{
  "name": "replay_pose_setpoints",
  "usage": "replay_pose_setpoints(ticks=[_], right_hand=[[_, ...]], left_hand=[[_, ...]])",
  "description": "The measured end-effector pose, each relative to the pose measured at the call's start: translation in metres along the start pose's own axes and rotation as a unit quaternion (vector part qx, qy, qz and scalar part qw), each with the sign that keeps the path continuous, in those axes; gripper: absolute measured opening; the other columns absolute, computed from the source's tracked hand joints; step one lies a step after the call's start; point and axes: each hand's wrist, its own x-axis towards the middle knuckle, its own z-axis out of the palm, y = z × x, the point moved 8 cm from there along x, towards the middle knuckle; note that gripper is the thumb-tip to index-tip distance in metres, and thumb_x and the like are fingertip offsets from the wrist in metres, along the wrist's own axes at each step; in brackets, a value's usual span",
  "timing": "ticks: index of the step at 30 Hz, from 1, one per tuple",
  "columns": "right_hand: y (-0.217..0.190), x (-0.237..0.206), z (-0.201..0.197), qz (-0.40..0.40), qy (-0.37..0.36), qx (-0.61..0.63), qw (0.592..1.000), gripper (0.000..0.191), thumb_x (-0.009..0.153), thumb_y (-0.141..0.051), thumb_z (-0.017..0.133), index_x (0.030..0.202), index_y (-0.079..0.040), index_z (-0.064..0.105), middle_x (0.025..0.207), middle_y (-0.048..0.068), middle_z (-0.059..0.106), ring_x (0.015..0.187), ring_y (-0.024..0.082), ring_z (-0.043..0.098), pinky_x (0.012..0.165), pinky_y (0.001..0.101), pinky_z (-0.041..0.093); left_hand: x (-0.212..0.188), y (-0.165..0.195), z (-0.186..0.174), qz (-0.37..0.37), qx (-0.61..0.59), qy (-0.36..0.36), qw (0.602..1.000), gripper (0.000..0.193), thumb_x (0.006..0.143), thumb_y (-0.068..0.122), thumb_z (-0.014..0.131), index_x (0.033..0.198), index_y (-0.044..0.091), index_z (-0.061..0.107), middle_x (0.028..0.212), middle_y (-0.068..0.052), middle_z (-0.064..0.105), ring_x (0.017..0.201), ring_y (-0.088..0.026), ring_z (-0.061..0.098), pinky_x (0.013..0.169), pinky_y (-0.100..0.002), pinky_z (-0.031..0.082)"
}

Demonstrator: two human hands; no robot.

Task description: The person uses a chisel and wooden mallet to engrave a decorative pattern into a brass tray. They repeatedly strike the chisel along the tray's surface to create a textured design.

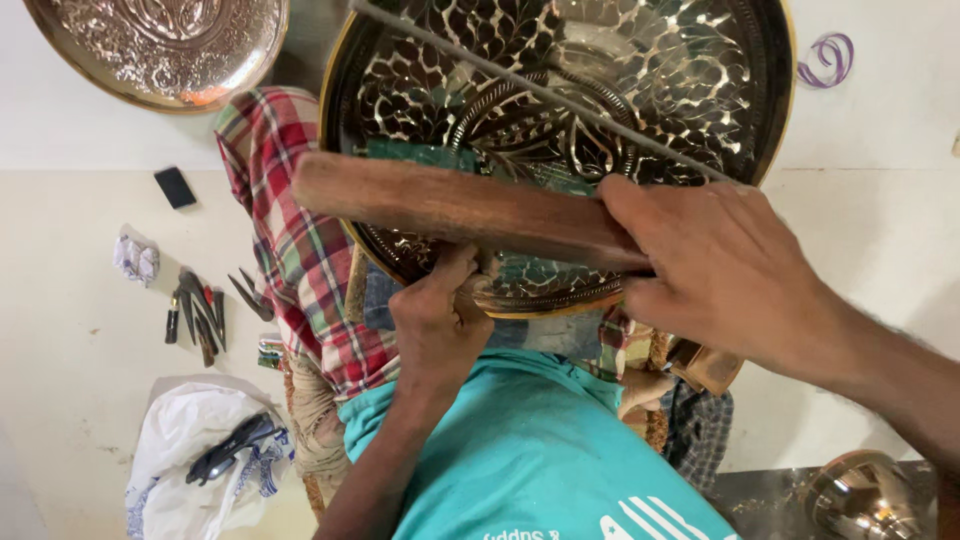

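Head view, work in hand: a large engraved metal tray (640, 80), round and bright with a leaf pattern, was held tilted over the lap against a checked cloth (290, 240).
Right hand (720, 265): it was closed around one end of a long wooden block (450, 205), fingers wrapped over the top; the block was laid across the tray's lower half.
Left hand (435, 325): it was bunched at the tray's lower rim, fingertips pinched together on something small; what was pinched could not be told, a punch or chisel being likely.
Thin rod (540, 90): it was seen lying slantwise across the tray's face.
Step judged: chasing of the pattern, with the block used as a mallet.
Next move judged: the pinched tool would need to be kept steady and square before any blow.
Floor at the side: loose hand tools (200, 310), a white bag (195, 455) and a second embossed plate (160, 45) were seen.
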Motion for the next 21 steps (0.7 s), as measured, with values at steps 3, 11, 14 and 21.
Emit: replay_pose_setpoints(ticks=[3, 11, 14, 21], right_hand=[[0.004, 0.0, 0.001, 0.025, -0.019, 0.012, 0.999, 0.042, 0.066, -0.017, 0.071, 0.099, -0.007, 0.046, 0.062, 0.014, 0.056, 0.053, 0.033, 0.059, 0.053, 0.0503, 0.049], [0.001, -0.004, 0.005, -0.021, -0.001, 0.042, 0.999, 0.045, 0.067, -0.017, 0.07, 0.101, -0.004, 0.044, 0.067, 0.017, 0.054, 0.058, 0.036, 0.057, 0.057, 0.0519, 0.046], [0.012, -0.007, 0.007, 0.002, -0.003, 0.02, 1.0, 0.049, 0.067, -0.018, 0.07, 0.107, -0.005, 0.046, 0.073, 0.015, 0.057, 0.061, 0.035, 0.059, 0.057, 0.0503, 0.047], [0.014, -0.012, 0.008, -0.041, 0.042, 0.066, 0.996, 0.046, 0.059, -0.012, 0.073, 0.101, -0.004, 0.054, 0.066, 0.015, 0.062, 0.057, 0.035, 0.064, 0.05, 0.0486, 0.046]], left_hand=[[0.0, -0.001, 0.0, -0.015, -0.02, -0.018, 1.0, 0.059, 0.071, -0.016, 0.057, 0.126, 0.003, 0.064, 0.103, -0.014, 0.075, 0.09, -0.028, 0.078, 0.073, -0.034, 0.061], [-0.001, -0.005, 0.003, -0.047, -0.033, -0.039, 0.998, 0.053, 0.068, -0.012, 0.065, 0.119, 0.002, 0.064, 0.097, -0.014, 0.075, 0.086, -0.027, 0.078, 0.069, -0.032, 0.061], [0.001, 0.0, -0.001, -0.025, -0.019, -0.012, 0.999, 0.054, 0.074, -0.017, 0.057, 0.123, 0.002, 0.065, 0.099, -0.012, 0.076, 0.095, -0.027, 0.079, 0.08, -0.033, 0.061], [0.004, 0.003, -0.004, -0.068, -0.126, -0.006, 0.99, 0.028, 0.088, -0.017, 0.063, 0.107, 0.003, 0.063, 0.097, -0.01, 0.076, 0.092, -0.018, 0.078, 0.084, -0.025, 0.06]])
